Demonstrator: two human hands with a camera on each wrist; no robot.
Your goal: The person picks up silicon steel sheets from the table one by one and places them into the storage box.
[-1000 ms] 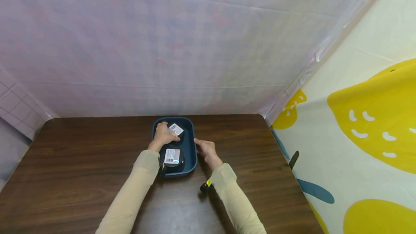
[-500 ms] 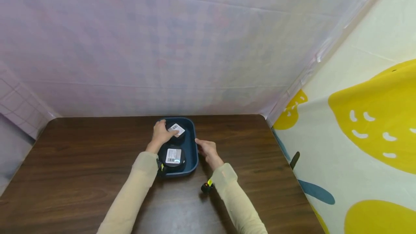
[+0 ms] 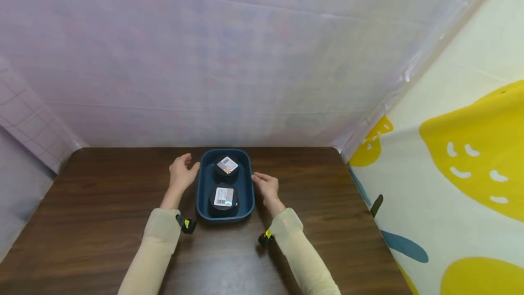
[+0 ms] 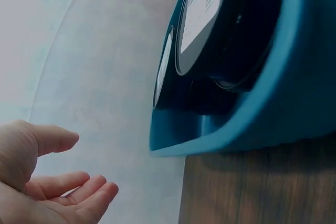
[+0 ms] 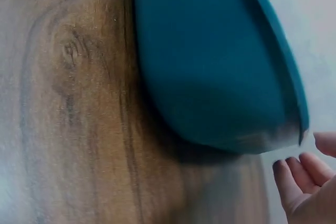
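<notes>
A deep blue rectangular tray point(image 3: 201, 195) holds two round black containers. Each carries a white label on top: the far container point(image 3: 219, 177) has its label set diagonally, the near container point(image 3: 214, 200) nearly straight. My left hand point(image 3: 181, 174) is off the tray's left side, with thumb and fingers spread apart and nothing between them. On the other side, my right hand point(image 3: 267, 186) has its thumb and fingertips right at the tray's right rim. In the right wrist view the right hand's fingers point(image 5: 294, 179) are loosely extended beside the tray's end.
The tray stands on a dark wood-grain table point(image 3: 110, 195), near its back edge. A pale cloth wall point(image 3: 229, 72) rises directly behind. At right hangs a white cloth point(image 3: 409, 185) with yellow lemon prints. A small black wrist camera point(image 3: 187, 225) hangs below the left sleeve.
My left hand has let go of the far container and moved left out of the tray. Both containers stay inside. My right hand stays beside the right rim.
</notes>
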